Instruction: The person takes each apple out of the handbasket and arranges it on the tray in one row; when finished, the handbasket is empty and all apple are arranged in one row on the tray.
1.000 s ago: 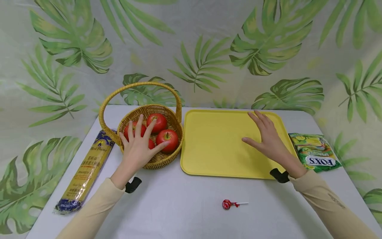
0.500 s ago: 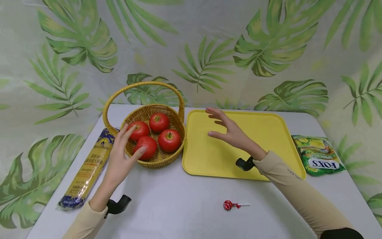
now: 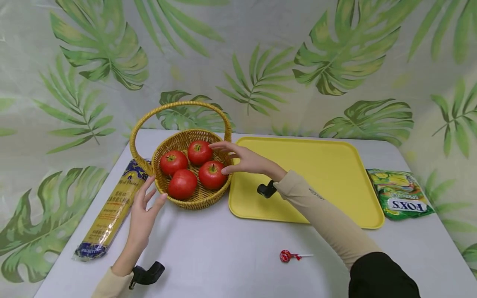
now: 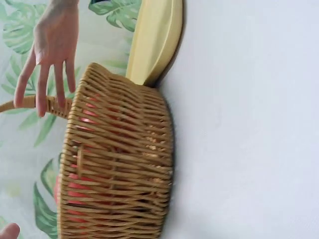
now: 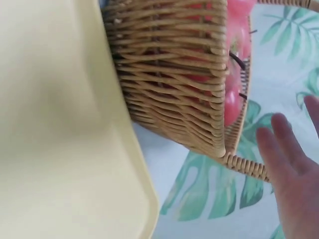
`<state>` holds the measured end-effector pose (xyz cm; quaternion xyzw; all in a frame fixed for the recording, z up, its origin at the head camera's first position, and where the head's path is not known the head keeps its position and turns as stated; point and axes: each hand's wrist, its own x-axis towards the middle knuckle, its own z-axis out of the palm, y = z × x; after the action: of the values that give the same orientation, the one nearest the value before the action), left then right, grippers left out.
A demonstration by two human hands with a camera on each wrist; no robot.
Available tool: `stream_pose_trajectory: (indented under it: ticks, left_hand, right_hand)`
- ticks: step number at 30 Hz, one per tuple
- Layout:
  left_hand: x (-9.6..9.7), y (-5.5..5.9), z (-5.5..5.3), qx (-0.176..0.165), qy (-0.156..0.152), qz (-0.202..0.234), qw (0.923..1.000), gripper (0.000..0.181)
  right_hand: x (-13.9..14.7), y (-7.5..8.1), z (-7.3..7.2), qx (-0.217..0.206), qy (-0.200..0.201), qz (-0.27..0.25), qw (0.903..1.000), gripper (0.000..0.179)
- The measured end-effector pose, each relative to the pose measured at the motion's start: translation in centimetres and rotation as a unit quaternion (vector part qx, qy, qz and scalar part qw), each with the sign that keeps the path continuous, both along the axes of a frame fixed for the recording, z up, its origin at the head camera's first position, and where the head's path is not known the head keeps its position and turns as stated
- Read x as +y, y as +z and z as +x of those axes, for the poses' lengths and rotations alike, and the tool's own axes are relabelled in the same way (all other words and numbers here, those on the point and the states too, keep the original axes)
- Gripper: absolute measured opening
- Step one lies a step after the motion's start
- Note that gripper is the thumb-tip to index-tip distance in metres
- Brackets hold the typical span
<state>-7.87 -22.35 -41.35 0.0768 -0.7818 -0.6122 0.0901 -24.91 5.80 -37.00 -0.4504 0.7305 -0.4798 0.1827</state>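
A wicker basket with a tall arched handle holds several red apples. Above its right rim, my right hand reaches in from the right, fingers spread and slightly bent, nothing in its grasp. In the head view the fingertips overlap the rim near the apple at the right. My left hand hovers at the basket's front left, fingers loosely bent and holding nothing. The left wrist view shows the basket's woven side with my right hand beyond it.
Right of the basket lies a yellow tray. A spaghetti packet lies along the left, partly behind my left hand. A green Fox's bag rests at the far right. Near the front is a red-wrapped lollipop.
My right hand has swept left from over the tray to the basket's right rim. My left hand has drawn back from over the apples toward the front left.
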Motion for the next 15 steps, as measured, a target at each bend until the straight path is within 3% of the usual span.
stream_pose_trajectory:
  ticks: [7,15]
  left_hand:
    - [0.1,-2.0,-1.2,-0.062,-0.027,0.017,0.9976,0.073]
    - [0.0,-2.9,-2.3,-0.081,-0.049,0.05,0.9942,0.077]
  right_hand:
    - [-2.8,-0.3,-1.9,-0.049,0.083,0.072,0.9927,0.064]
    - [-4.9,-0.6,-2.3,-0.072,0.11,0.161,0.9782,0.064]
